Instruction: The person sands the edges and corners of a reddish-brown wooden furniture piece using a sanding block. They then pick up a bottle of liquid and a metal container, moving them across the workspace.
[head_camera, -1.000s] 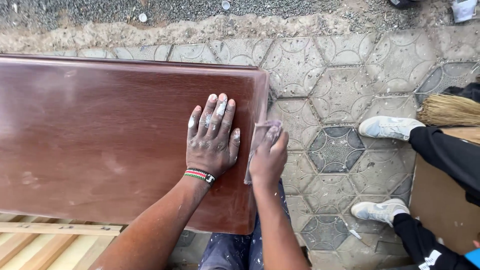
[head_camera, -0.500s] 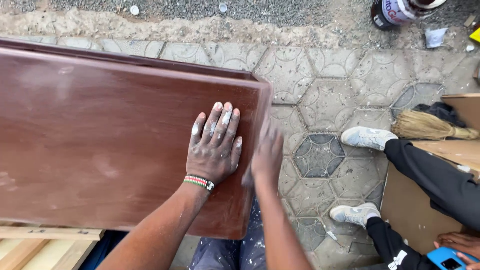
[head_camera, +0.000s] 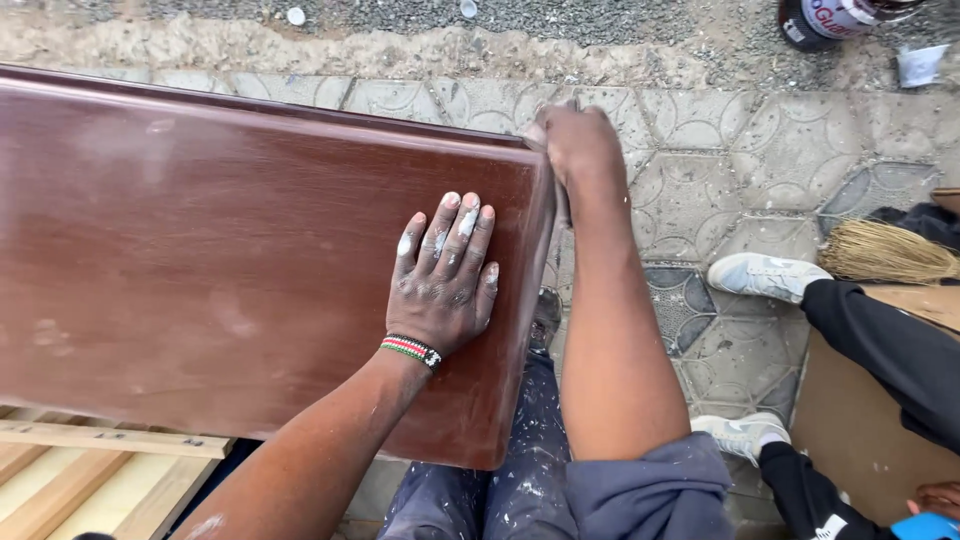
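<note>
A large dark brown varnished wooden panel (head_camera: 220, 260) fills the left and middle of the view. My left hand (head_camera: 445, 280), dusted white and wearing a beaded wristband, lies flat on its top near the right edge, fingers spread. My right hand (head_camera: 575, 145) is at the panel's far right corner, closed on a small sanding pad (head_camera: 536, 135) pressed against the panel's right edge. Only a sliver of the pad shows beyond the fingers.
Patterned paving stones (head_camera: 700, 200) and gravel lie beyond the panel. A seated person in dark trousers and white shoes (head_camera: 765, 275) is at the right, beside a straw broom (head_camera: 885, 255) and a cardboard sheet (head_camera: 860, 440). Pale wooden slats (head_camera: 90, 470) sit bottom left. A dark can (head_camera: 830, 20) stands top right.
My right hand has slid along the panel's right edge from near my left hand to the far corner. The left hand stays flat on the panel.
</note>
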